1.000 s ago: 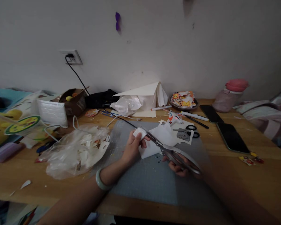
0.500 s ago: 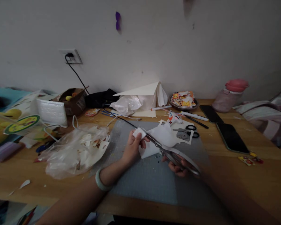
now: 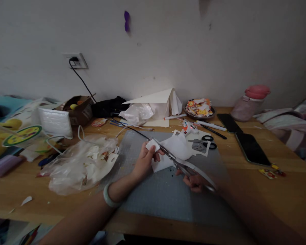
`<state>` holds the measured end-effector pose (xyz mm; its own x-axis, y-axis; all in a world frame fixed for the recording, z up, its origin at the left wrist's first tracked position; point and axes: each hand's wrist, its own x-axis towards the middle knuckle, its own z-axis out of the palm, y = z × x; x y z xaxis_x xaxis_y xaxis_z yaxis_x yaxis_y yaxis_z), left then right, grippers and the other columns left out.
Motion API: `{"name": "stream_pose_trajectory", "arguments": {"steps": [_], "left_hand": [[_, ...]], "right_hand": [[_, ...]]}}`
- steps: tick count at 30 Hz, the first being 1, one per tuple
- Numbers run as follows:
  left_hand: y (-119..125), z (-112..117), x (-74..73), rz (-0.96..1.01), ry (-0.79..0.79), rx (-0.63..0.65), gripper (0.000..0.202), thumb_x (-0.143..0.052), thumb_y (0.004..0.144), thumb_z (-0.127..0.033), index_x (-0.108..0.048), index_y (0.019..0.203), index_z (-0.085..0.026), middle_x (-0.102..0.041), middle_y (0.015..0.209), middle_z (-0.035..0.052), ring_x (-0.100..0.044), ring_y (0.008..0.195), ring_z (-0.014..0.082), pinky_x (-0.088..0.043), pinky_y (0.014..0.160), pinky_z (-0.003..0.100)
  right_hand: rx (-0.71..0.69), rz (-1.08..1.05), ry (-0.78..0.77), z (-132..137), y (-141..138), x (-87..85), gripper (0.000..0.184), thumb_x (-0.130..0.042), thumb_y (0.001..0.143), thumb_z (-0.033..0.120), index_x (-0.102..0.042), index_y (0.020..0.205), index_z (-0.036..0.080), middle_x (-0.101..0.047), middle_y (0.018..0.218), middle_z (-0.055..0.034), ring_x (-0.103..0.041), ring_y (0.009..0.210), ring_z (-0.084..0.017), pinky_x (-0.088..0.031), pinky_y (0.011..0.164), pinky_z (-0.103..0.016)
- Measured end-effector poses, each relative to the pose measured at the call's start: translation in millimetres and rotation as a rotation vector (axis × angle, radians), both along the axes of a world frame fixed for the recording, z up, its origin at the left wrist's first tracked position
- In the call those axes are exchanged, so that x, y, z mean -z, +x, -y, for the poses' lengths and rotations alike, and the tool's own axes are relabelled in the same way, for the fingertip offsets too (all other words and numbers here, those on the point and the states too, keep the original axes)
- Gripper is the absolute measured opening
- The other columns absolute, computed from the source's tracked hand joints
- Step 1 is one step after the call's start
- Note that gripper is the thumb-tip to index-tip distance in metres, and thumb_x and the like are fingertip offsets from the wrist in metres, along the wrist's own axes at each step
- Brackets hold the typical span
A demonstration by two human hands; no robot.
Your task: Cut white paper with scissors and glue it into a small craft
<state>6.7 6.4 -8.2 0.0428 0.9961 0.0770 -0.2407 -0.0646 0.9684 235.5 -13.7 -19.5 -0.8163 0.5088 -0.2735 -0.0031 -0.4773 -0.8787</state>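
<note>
My left hand [image 3: 146,158] pinches a small piece of white paper [image 3: 152,145] over the grey cutting mat [image 3: 153,200]. Wrapped around the handles of large grey scissors [image 3: 180,162], my right hand [image 3: 195,182] holds them with the blades pointing up and left. The blades lie against the right side of the paper piece; whether they cut into it I cannot tell. Beneath the scissors, a larger white sheet [image 3: 177,148] rests on the mat. Smaller black-handled scissors [image 3: 206,141] lie on cut paper to the right, near a white and orange glue gun [image 3: 190,127].
On the left lies a clear plastic bag [image 3: 79,170] with paper scraps. A bowl of paper cutouts [image 3: 199,108] stands at the back, with pens [image 3: 211,126] before it. Two phones [image 3: 252,149] and a pink-lidded bottle [image 3: 251,103] are at the right.
The handles of the large scissors have closed a little in my right hand. My left hand keeps its hold on the paper, almost still; the view has shifted slightly.
</note>
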Motion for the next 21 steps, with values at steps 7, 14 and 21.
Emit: {"name": "stream_pose_trajectory", "arguments": {"steps": [7,14,21], "left_hand": [[0.7,-0.9,-1.0,0.067,-0.047,-0.035,0.032,-0.057,0.077,-0.045,-0.039,0.082,-0.02,-0.063,0.068,-0.001,-0.047,0.048,0.009,-0.035,0.05,0.024],[-0.5,-2.2,-0.1,0.052,-0.039,-0.049,0.028,-0.055,0.078,-0.043,-0.04,0.082,-0.02,-0.062,0.069,-0.0017,-0.046,0.047,0.0089,-0.034,0.049,0.024],[-1.4,-2.2,-0.7,0.079,-0.038,-0.049,0.025,-0.055,0.08,-0.04,-0.04,0.082,-0.021,-0.062,0.068,-0.0015,-0.046,0.047,0.0091,-0.035,0.05,0.024]], "right_hand": [[0.04,-0.031,-0.015,1.5,-4.0,-4.2,0.049,-0.065,0.073,0.045,-0.053,0.11,0.017,-0.034,0.055,0.0096,-0.019,0.041,-0.002,-0.015,0.037,-0.015],[-0.024,-0.129,0.026,1.3,0.0,-9.6,0.058,-0.058,0.071,0.065,-0.054,0.103,0.017,-0.031,0.062,0.008,-0.015,0.042,-0.001,-0.01,0.037,-0.017],[-0.07,-0.162,0.029,-0.5,0.8,-2.3,0.058,-0.057,0.073,0.063,-0.053,0.11,0.019,-0.03,0.063,0.0079,-0.015,0.041,0.0,-0.01,0.037,-0.016]]}}
